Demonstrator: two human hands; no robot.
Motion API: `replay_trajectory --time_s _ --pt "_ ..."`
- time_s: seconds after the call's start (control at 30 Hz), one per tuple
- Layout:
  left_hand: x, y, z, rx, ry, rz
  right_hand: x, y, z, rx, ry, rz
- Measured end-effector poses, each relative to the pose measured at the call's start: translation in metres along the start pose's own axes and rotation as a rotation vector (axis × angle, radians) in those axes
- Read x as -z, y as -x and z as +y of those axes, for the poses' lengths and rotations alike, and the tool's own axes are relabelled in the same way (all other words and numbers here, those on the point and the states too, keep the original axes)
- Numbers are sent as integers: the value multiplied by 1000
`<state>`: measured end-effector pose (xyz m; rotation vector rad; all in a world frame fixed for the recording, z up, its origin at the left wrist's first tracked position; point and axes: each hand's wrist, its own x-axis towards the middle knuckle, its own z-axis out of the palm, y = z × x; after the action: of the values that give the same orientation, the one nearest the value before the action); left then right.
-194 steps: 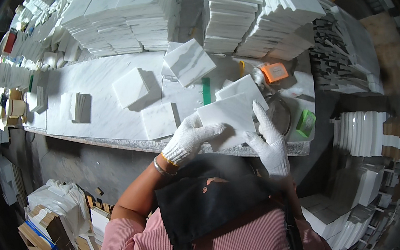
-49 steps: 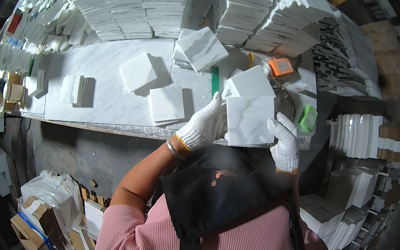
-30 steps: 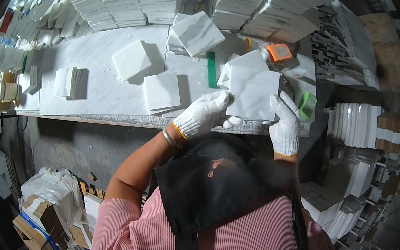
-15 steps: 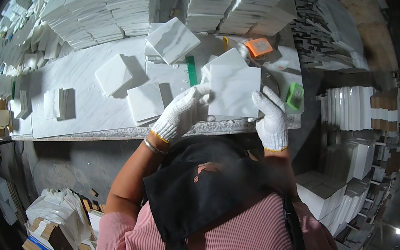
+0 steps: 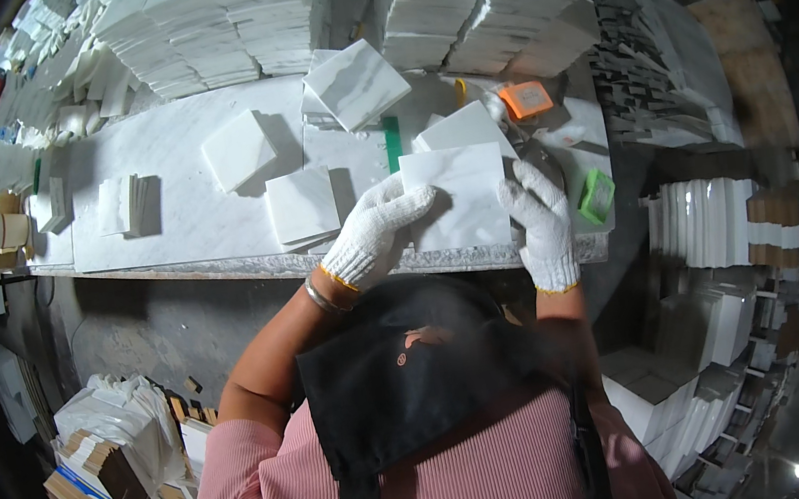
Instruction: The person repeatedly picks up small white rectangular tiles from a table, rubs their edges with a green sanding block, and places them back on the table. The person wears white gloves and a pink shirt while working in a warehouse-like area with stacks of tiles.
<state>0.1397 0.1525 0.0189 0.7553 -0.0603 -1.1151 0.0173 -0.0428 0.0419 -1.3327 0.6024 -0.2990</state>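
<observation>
Between my two gloved hands is a square white marble tile (image 5: 459, 199), near the front edge of the bench. My left hand (image 5: 378, 224), in a white knit glove, grips its left edge with the thumb over the face. My right hand (image 5: 540, 216), gloved alike, is at its right edge with fingers bent; its hold there is partly hidden. Just beyond lies another tile (image 5: 466, 128), partly covered. A small stack of tiles (image 5: 303, 205) sits left of my left hand. Right of my right hand stands a bright green block (image 5: 596, 196).
The marble-topped bench (image 5: 177, 243) carries a lone tile (image 5: 239, 151), a grey-veined tile (image 5: 358, 83), a green strip (image 5: 393, 143) and an orange block (image 5: 526, 99). Tall tile stacks (image 5: 219, 31) line the back. Packed white tiles (image 5: 703, 220) stand at the right.
The held tile has turned square to the bench edge and come slightly nearer to me. My left thumb now lies across its face. The whole view has shifted slightly.
</observation>
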Motion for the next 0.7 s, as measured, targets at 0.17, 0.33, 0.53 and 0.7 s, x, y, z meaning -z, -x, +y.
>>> replay_trajectory --time_s 0.17,0.33,0.53,0.7 --pt "11 -3 -10 -114 188 63 -18 27 -2 174 292 15" --pt "14 -7 -15 -115 161 73 -33 32 -13 636 999 53" --pt "5 2 -3 -108 -19 50 -13 13 -19 609 1053 119" --pt "5 10 4 -140 -56 31 1 4 -31 454 715 117"
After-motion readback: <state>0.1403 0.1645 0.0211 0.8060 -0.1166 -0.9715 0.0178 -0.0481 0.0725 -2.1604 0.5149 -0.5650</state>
